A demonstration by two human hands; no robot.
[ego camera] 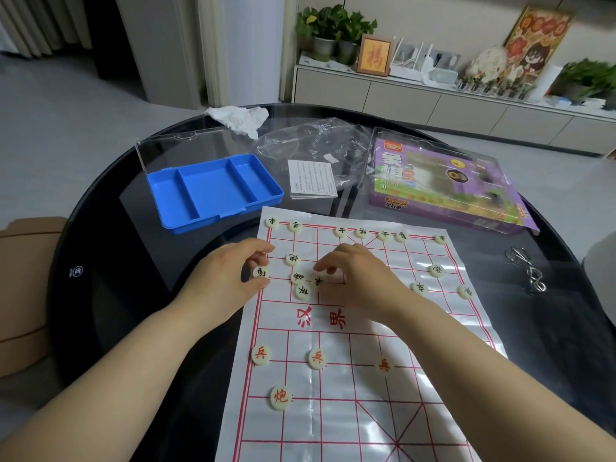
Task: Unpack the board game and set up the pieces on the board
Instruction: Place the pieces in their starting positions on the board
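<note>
Board (350, 411), long axis away from person; piece (260, 272) in L hand (230, 278) pinch; R hand (363, 278) grip unclear.

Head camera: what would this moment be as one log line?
left hand: pinches piece at board edge | right hand: over loose pieces, grip unclear | blue tray: empty

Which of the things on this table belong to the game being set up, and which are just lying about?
Game: board sheet, round pieces (the left hand holds one), blue tray, purple box, leaflet, clear plastic bag (likely wrapping).
Lying about: crumpled tissue, metal ring puzzle.
</note>
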